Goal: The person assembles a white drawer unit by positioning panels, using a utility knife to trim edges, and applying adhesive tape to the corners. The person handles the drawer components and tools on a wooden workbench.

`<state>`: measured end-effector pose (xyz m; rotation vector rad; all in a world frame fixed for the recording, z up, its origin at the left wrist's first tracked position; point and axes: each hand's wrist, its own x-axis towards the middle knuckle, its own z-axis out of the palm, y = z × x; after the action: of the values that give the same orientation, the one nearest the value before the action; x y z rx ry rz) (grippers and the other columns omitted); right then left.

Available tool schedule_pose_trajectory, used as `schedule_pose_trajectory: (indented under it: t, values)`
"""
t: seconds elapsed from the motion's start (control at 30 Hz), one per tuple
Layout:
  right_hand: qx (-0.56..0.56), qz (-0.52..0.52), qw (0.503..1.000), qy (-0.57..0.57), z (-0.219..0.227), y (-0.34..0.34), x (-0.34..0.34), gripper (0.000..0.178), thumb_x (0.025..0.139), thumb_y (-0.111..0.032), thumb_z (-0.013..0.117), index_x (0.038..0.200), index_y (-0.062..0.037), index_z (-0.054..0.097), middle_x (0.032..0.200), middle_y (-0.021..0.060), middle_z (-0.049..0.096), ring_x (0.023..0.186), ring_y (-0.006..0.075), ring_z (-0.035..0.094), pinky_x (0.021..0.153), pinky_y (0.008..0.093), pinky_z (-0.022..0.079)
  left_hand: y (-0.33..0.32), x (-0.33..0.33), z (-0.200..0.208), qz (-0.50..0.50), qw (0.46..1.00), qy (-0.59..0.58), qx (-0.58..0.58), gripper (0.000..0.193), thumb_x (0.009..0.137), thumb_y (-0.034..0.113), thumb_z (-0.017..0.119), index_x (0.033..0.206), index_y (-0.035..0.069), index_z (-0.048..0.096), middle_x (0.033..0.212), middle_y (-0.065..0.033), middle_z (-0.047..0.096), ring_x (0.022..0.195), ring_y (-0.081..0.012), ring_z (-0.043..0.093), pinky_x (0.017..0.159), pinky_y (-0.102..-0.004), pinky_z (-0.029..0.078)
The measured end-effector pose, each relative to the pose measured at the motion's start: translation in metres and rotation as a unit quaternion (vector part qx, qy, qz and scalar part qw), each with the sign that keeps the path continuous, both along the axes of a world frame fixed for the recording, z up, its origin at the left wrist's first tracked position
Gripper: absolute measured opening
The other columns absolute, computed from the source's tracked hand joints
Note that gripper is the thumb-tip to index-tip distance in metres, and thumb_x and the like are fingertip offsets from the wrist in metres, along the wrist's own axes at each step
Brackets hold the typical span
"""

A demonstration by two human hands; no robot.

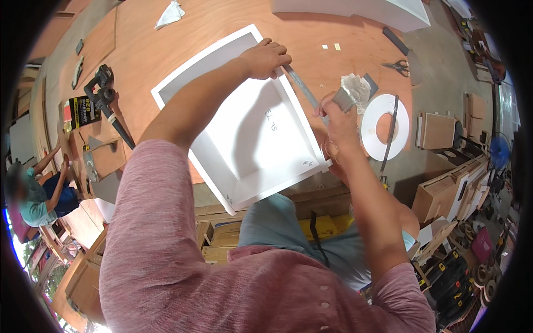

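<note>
An open white drawer-like box lies tilted across the table in front of me, its inside facing up, with pencil marks on it. My left hand reaches over it to the far right corner, its fingers curled round the upper end of a long flat grey bar. That bar runs beside the box's right wall. At its lower end my right hand is closed on it. Close by the right fingers shows a ridged grey block; I cannot tell whether that hand holds it too.
A crumpled white rag, a white ring-shaped roll with a dark strip across it, and scissors lie to the right. A black power tool lies left. Another white panel stands beyond. A person sits far left.
</note>
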<state>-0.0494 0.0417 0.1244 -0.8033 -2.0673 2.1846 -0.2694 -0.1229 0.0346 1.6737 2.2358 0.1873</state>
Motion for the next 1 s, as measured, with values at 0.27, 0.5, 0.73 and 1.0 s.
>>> schedule_pose_trajectory:
  t: [0.27, 0.5, 0.73, 1.0]
  values:
    - [0.087, 0.06, 0.994, -0.028, 0.025, -0.021, 0.019, 0.022, 0.085, -0.019, 0.061, 0.071, -0.0022, 0.06, 0.065, 0.0035, 0.06, 0.063, 0.0124, 0.053, 0.061, 0.0302, 0.042, -0.006, 0.027, -0.016, -0.026, 0.996, -0.015, 0.086, 0.045, 0.075, 0.021, 0.087, 0.108, 0.011, 0.058, 0.115, -0.0046, 0.061, 0.124, -0.0285, 0.053, 0.113, -0.0477, 0.036]
    - [0.02, 0.04, 0.998, -0.055, 0.015, -0.008, 0.009, 0.019, 0.087, -0.01, 0.053, 0.07, -0.0004, 0.054, 0.064, 0.0064, 0.053, 0.058, 0.0166, 0.053, 0.057, 0.0313, 0.043, 0.004, 0.032, -0.017, -0.004, 0.999, -0.041, 0.025, 0.038, 0.082, 0.031, 0.082, 0.108, 0.012, 0.064, 0.11, -0.0005, 0.065, 0.116, -0.0235, 0.055, 0.113, -0.0442, 0.033]
    - [-0.022, 0.019, 0.998, -0.047, 0.006, -0.009, 0.014, 0.018, 0.084, -0.012, 0.053, 0.068, -0.0031, 0.056, 0.059, 0.0041, 0.056, 0.054, 0.0134, 0.05, 0.053, 0.03, 0.041, -0.003, 0.032, -0.032, -0.009, 0.994, -0.042, 0.103, 0.031, 0.077, 0.024, 0.084, 0.091, 0.013, 0.059, 0.095, -0.0012, 0.06, 0.103, -0.0241, 0.056, 0.105, -0.047, 0.036]
    - [-0.019, 0.036, 0.998, -0.041, -0.025, 0.003, 0.04, 0.016, 0.085, -0.008, 0.048, 0.069, -0.0047, 0.045, 0.066, 0.0069, 0.046, 0.063, 0.02, 0.051, 0.061, 0.036, 0.047, 0.003, 0.032, -0.02, -0.027, 0.999, -0.019, 0.015, 0.031, 0.083, 0.031, 0.079, 0.104, 0.014, 0.065, 0.103, -0.0002, 0.063, 0.111, -0.0219, 0.056, 0.109, -0.0493, 0.034]
